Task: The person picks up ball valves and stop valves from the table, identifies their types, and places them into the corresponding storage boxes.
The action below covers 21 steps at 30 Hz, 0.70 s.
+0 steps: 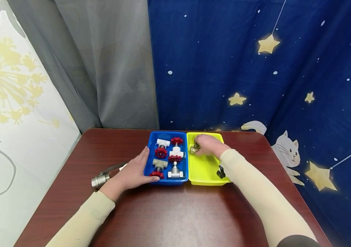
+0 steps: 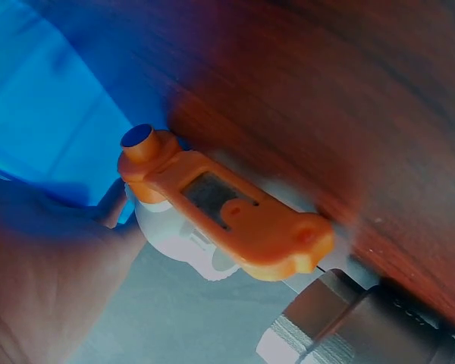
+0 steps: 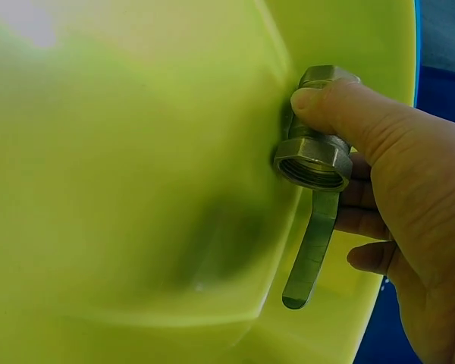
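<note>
My right hand (image 1: 207, 144) is inside the yellow bin (image 1: 200, 182) and pinches a metal ball valve (image 3: 315, 155) with a flat lever handle. In the right wrist view the thumb presses on the valve's body near the bin's wall, and the lever hangs below. My left hand (image 1: 134, 170) rests along the left side of the blue bin (image 1: 170, 183), fingers straight and thumb by its front edge. Inside the blue bin lie several valves with red handwheels, among them a silver one (image 1: 175, 172), a beige one (image 1: 160, 164) and a white one (image 1: 163, 143).
Left of the left hand, a larger metal lever valve (image 1: 100, 179) lies on the brown table (image 1: 169, 216). A white valve with an orange handle (image 2: 239, 216) lies beside the blue bin, mostly hidden in the head view. Curtains (image 1: 206, 68) hang behind the table.
</note>
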Each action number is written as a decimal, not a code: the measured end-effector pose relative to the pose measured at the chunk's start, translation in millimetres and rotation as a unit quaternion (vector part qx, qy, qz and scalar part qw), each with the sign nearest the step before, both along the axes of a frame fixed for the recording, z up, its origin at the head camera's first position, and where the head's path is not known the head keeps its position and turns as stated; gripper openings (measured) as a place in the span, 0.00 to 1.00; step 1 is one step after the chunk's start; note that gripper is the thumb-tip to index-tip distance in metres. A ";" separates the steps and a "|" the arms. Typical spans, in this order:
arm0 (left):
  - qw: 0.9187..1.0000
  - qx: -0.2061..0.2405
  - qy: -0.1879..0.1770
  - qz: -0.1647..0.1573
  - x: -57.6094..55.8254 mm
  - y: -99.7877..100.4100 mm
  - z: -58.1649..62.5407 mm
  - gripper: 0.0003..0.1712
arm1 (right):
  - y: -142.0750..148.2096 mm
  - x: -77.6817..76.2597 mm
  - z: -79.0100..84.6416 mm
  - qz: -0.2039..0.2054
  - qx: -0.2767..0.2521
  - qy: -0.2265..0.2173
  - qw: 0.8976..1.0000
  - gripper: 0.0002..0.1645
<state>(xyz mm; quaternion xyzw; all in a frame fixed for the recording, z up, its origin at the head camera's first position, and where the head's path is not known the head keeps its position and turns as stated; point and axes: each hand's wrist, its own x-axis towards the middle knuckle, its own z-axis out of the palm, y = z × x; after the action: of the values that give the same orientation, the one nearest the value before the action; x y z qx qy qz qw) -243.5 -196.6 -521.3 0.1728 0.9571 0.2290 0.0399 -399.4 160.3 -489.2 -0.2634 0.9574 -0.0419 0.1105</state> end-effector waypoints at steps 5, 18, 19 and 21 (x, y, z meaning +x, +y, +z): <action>1.000 0.001 0.000 0.000 0.1 0.7 0.1 0.80 | -1.2 0.2 0.1 -0.008 0.002 -0.006 1.000 0.29; 1.000 0.002 -0.003 -0.001 0.5 0.3 1.6 0.80 | -3.3 0.1 -1.4 -0.006 0.000 -0.008 1.000 0.26; 1.000 0.001 -0.003 -0.001 0.4 0.1 1.3 0.80 | -3.3 0.1 -1.6 -0.005 -0.001 -0.009 1.000 0.26; 1.000 0.000 -0.002 0.000 0.4 -0.1 0.6 0.80 | -2.9 0.0 -2.7 -0.003 0.000 -0.008 1.000 0.26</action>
<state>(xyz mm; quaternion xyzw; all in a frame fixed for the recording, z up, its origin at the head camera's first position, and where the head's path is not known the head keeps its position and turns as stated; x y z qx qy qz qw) -243.1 -196.7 -520.6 0.1726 0.9569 0.2298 0.0419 -399.3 157.4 -491.9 -0.2603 0.9572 -0.0447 0.1183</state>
